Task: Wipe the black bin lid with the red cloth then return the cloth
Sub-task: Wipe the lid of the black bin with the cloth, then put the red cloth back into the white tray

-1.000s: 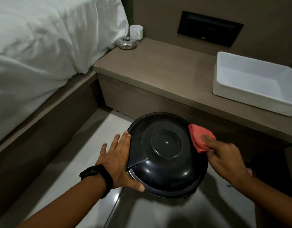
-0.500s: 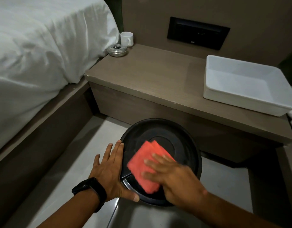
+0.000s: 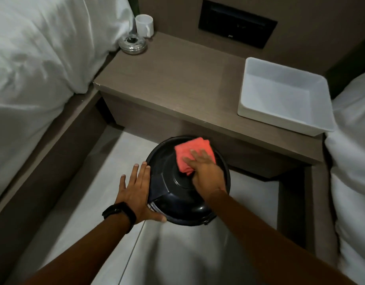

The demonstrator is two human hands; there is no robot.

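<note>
Right hand (image 3: pixel 206 173) pressed one red cloth (image 3: pixel 190 153) flat on one black lid (image 3: pixel 173 194); straight-fingered left hand (image 3: pixel 136 194) braced its rim; bin below hidden

Brown bedside ledge (image 3: pixel 177 83) with white tub (image 3: pixel 245 112), white mug (image 3: pixel 144 25) and steel ashtray (image 3: pixel 132 45); pale floor (image 3: pixel 107 161) under the black bin (image 3: pixel 173 194)

White tub (image 3: pixel 280 122), mug (image 3: pixel 144 25) and steel ashtray (image 3: pixel 132 45) on brown shelf (image 3: pixel 177 79) beside white bedding (image 3: pixel 43 48)

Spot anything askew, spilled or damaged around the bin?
Nothing stands out. The black bin lid looks properly seated, the right hand presses the red cloth on it, and the left hand rests against its edge. No spills visible.
</note>
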